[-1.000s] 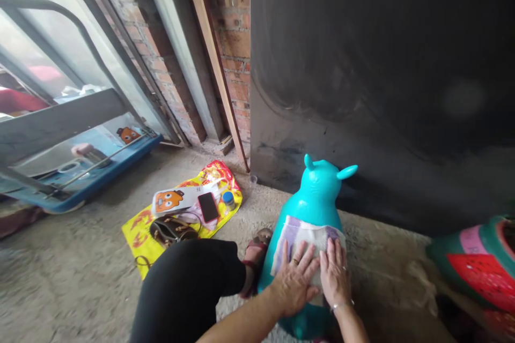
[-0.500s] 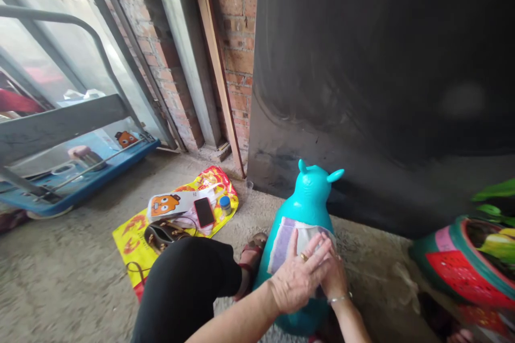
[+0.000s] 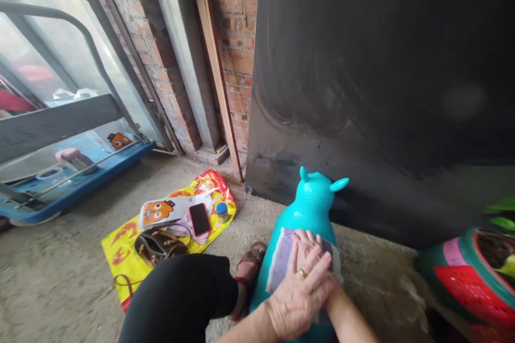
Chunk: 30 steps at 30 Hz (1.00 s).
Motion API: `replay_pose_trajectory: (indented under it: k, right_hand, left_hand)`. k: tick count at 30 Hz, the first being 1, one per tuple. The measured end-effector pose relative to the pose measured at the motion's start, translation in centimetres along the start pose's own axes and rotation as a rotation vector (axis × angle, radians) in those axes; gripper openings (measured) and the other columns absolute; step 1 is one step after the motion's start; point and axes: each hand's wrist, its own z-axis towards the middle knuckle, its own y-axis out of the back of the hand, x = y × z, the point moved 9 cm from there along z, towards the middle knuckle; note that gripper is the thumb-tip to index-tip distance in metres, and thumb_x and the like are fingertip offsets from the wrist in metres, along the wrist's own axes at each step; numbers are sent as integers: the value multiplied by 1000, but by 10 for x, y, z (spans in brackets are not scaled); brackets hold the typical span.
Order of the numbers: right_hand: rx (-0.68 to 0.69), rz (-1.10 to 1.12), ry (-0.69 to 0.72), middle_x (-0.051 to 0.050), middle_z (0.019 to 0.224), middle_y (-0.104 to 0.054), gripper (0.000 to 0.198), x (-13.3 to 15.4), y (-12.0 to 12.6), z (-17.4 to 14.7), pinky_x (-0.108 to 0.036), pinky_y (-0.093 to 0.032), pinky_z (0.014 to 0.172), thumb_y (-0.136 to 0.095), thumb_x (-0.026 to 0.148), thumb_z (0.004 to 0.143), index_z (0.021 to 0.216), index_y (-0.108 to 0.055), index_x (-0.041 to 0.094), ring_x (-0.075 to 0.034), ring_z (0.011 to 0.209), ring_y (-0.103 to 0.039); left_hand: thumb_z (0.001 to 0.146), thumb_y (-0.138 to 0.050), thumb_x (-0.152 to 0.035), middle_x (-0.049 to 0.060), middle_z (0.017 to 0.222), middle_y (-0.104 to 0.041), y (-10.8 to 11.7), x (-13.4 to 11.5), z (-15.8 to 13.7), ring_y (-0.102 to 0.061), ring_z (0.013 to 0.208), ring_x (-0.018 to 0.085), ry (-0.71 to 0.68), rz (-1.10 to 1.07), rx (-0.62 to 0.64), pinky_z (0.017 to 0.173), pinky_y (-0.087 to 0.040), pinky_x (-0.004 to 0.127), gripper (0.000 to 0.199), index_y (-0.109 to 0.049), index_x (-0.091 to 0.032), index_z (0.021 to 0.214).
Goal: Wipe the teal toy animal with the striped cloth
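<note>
A turquoise inflatable animal hopper toy (image 3: 313,198) with two ears stands upright on the concrete between my legs. Over its back lies a purple-and-white towel-like cloth (image 3: 279,261), mostly flat. My left hand (image 3: 298,290), with a ring on one finger, rests across the top of my right hand, fingers stretched out. Beneath it, my right hand (image 3: 308,245) lies on the cloth, its fingers extended; much of its back and palm is hidden. Both hands are over the middle of the toy's back, and neither grips anything that I can see.
On the left, a yellow plastic sheet (image 3: 115,244) bears a phone (image 3: 200,219), a brown handbag (image 3: 155,246), a white bag (image 3: 164,211) and a blue-lidded jar (image 3: 222,212). A blue platform trolley (image 3: 120,155) stands beyond. A dark panel (image 3: 362,91) rises behind; a painted flowerpot (image 3: 458,257) is at right.
My right hand has slid up and left beneath the left hand, its fingertips now nearer the cloth's upper edge. The left hand has shifted slightly lower and stays on top.
</note>
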Motion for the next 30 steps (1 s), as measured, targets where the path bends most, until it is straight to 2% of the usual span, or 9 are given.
replay_pose_trajectory:
  k: [3, 7, 10, 13, 16, 18, 22, 26, 30]
  right_hand:
    - [106, -194, 112, 1, 118, -65, 25, 19, -11, 36, -54, -11, 113, -59, 37, 77, 98, -69, 27, -31, 127, -43]
    - [68, -372, 165, -4, 145, -41, 39, 24, -2, 57, -59, -13, 112, -43, 37, 87, 122, -57, 27, -33, 136, -29]
    - [-97, -464, 100, -14, 152, -26, 56, -7, 25, 32, -59, -19, 111, -29, 47, 90, 134, -45, 15, -33, 140, -20]
    - [-213, -517, -3, -22, 149, -27, 73, -55, 48, -14, -57, -25, 111, -25, 59, 89, 137, -37, 6, -34, 138, -23]
    - [-145, -614, 0, -19, 148, -30, 78, -84, 37, -47, -56, -32, 108, -20, 66, 88, 138, -36, 8, -33, 138, -24]
    - [-122, -779, -35, -15, 150, -30, 80, -91, 25, -52, -63, -33, 103, -11, 68, 87, 139, -37, 13, -35, 138, -24]
    - [-73, -1035, -151, -10, 155, -18, 72, -92, 9, -22, -71, -31, 98, -4, 61, 90, 143, -28, 20, -37, 139, -17]
    - [4, -1048, -212, -7, 157, -5, 60, -93, 4, 22, -71, -31, 98, -10, 53, 93, 146, -15, 25, -34, 142, -7]
    - [6, -1015, -248, -4, 157, 0, 58, -89, 6, 39, -74, -24, 101, -14, 52, 94, 146, -11, 27, -33, 142, -5]
  left_hand:
    - [90, -38, -25, 0, 156, -8, -9, 23, -5, -3, 143, 34, 36, 39, -19, 110, 14, 65, 64, -11, -38, 146]
    - [88, -33, -11, -1, 157, -6, -13, 61, -15, -4, 144, 31, 170, 230, -188, 111, -3, 71, 66, -16, -44, 144]
    - [89, -40, -16, -1, 158, -3, -37, 72, -20, -7, 143, 32, 107, 345, -76, 110, -12, 70, 62, -24, -48, 140]
    - [89, -45, -26, 5, 156, -15, -60, 76, -25, -14, 143, 30, 9, 328, 29, 111, -21, 66, 63, -17, -38, 145]
    - [88, -38, -14, 9, 155, -20, -52, 100, -27, -15, 143, 27, 211, 403, -110, 112, -28, 59, 63, -16, -26, 147]
    - [90, -37, -16, 8, 155, -18, -47, 113, -24, -13, 143, 28, 309, 472, -147, 112, -29, 58, 61, -16, -25, 147]
    - [95, -36, -38, 6, 156, -14, -44, 137, -2, -14, 143, 30, 372, 522, -94, 111, -30, 57, 59, -11, -30, 147]
    - [96, -32, -41, 5, 156, -9, -39, 168, 22, -12, 143, 30, 425, 528, -90, 112, -24, 56, 58, -6, -30, 147]
    - [95, -34, -39, 4, 156, -6, -37, 182, 35, -12, 143, 31, 427, 557, -91, 112, -22, 56, 59, -5, -32, 146]
